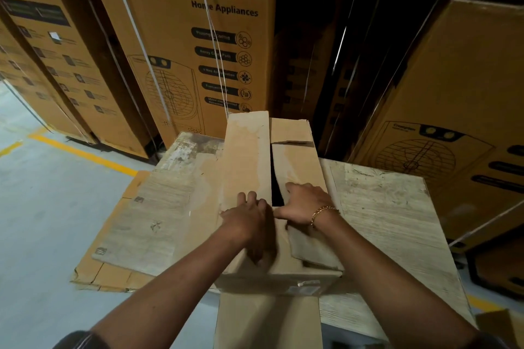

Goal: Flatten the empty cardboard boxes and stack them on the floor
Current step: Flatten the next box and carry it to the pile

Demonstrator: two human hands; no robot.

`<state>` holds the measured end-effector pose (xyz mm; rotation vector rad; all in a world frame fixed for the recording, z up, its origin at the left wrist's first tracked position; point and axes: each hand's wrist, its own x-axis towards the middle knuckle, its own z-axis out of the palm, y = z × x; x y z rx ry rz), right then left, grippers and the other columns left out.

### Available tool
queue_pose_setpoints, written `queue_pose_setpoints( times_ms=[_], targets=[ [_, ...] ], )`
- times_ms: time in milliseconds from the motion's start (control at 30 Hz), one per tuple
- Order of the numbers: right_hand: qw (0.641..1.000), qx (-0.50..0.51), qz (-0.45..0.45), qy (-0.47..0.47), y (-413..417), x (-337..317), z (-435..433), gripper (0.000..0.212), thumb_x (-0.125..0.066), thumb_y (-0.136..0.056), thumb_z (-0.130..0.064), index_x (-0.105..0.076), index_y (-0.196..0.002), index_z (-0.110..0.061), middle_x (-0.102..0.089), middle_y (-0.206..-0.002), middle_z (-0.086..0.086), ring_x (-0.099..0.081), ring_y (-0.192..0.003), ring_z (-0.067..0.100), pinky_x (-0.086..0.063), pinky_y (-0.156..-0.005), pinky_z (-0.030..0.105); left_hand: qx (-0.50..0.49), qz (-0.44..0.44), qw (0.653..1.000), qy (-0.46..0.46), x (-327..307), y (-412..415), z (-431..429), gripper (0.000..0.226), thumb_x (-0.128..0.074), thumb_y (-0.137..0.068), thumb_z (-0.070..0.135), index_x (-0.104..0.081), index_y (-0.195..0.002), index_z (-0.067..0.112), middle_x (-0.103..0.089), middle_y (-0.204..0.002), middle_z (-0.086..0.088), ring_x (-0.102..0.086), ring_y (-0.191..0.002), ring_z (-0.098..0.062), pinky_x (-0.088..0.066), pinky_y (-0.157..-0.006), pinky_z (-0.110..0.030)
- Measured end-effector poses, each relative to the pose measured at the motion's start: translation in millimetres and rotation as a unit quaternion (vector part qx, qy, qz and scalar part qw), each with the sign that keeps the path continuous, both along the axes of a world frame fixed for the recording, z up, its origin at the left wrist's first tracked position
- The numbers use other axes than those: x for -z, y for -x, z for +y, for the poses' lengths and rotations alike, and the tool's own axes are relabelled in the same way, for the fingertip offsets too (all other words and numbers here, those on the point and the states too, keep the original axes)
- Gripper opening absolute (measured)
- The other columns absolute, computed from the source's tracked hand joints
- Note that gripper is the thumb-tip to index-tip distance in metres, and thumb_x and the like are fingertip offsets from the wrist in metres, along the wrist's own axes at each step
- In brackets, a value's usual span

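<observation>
Left of my left fingers [251, 197], flattened cardboard sheets [170, 207] lie spread on the floor [42, 221]. I judge them to be the start of the stack, which would explain why the cardboard box [283, 272] stands on them and not on bare concrete. My left hand [249, 215] is on the near end of the left flap [246, 156], with the fingers curled over its inner edge and grasping it, probably to pull it up and outward. Just right of those fingers a dark slit runs between the two top flaps, so the box is not yet opened, let alone flattened. My right hand [304, 204], a bracelet [323, 211] on its wrist, lies on the right flap [300, 167], its thumb reaching toward the slit. I cannot tell whether its fingers hook under the edge or only press down. The box sits directly under both hands, its near wall below my wrists and a loose flap hanging toward me. Beyond my fingertips stand tall Crompton cartons [198, 37], and a pale sheet [382, 221] lies to the right.
</observation>
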<state>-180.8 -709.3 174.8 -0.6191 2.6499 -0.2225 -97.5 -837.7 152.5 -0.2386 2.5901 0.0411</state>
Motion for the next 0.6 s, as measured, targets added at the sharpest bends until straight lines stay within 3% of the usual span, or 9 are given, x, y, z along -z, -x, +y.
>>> queue_pose_setpoints(
  times_ms=[67, 133, 233, 333, 467, 600],
  targets=[
    [0.998, 0.011, -0.013, 0.053, 6, -9, 12, 0.058, -0.065, -0.065, -0.056, -0.060, -0.112, -0.023, -0.065, -0.114, 0.007, -0.060, -0.098, 0.029, -0.052, -0.076, 0.035, 0.006, 0.017, 1.000, 0.000, 0, -2, -1, 0.122, -0.094, -0.056, 0.047, -0.022, -0.149, 0.016, -0.023, -0.142, -0.008, -0.021, -0.135, -0.033, -0.050, -0.097, -0.058],
    [0.990, 0.036, -0.036, 0.133, 13, -14, 28, 0.060, -0.070, -0.068, -0.047, -0.064, -0.121, -0.021, -0.067, -0.121, 0.004, -0.062, -0.106, 0.025, -0.054, -0.088, 0.040, 0.016, 0.041, 0.999, 0.001, 0, -4, -1, 0.123, -0.093, -0.055, 0.050, -0.022, -0.149, 0.016, -0.023, -0.141, -0.009, -0.022, -0.134, -0.033, -0.051, -0.097, -0.058],
    [0.972, 0.070, -0.044, 0.220, 15, -15, 44, 0.078, -0.066, -0.055, -0.054, -0.065, -0.128, -0.027, -0.064, -0.128, -0.010, -0.059, -0.116, 0.010, -0.050, -0.098, 0.034, 0.016, 0.073, 0.997, 0.006, 1, -7, 0, 0.119, -0.093, -0.052, 0.052, -0.026, -0.144, 0.017, -0.025, -0.136, -0.009, -0.024, -0.130, -0.031, -0.052, -0.095, -0.057],
    [0.955, 0.099, -0.031, 0.279, 12, -7, 49, 0.068, -0.066, -0.057, -0.043, -0.069, -0.123, -0.026, -0.066, -0.113, -0.014, -0.060, -0.107, 0.005, -0.048, -0.093, 0.026, 0.009, 0.114, 0.993, 0.014, -3, -13, 2, 0.113, -0.093, -0.050, 0.053, -0.032, -0.137, 0.016, -0.028, -0.130, -0.007, -0.028, -0.123, -0.028, -0.055, -0.089, -0.055],
    [0.916, 0.142, -0.006, 0.375, 17, -8, 64, 0.047, -0.073, -0.071, -0.020, -0.073, -0.119, -0.018, -0.073, -0.110, -0.004, -0.067, -0.099, 0.009, -0.052, -0.084, 0.025, -0.008, 0.198, 0.980, 0.034, -9, -28, 1, 0.106, -0.092, -0.051, 0.056, -0.035, -0.130, 0.015, -0.034, -0.127, -0.005, -0.033, -0.117, -0.025, -0.058, -0.081, -0.052],
    [0.881, 0.187, 0.006, 0.435, 25, -29, 95, 0.034, -0.064, -0.087, -0.003, -0.072, -0.116, -0.018, -0.075, -0.102, 0.003, -0.071, -0.090, 0.022, -0.059, -0.072, 0.033, 0.002, 0.393, 0.917, 0.071, -11, -57, 13, 0.062, -0.083, -0.066, 0.033, -0.051, -0.116, 0.014, -0.045, -0.113, -0.009, -0.043, -0.103, -0.028, -0.056, -0.068, -0.045]
  ],
)
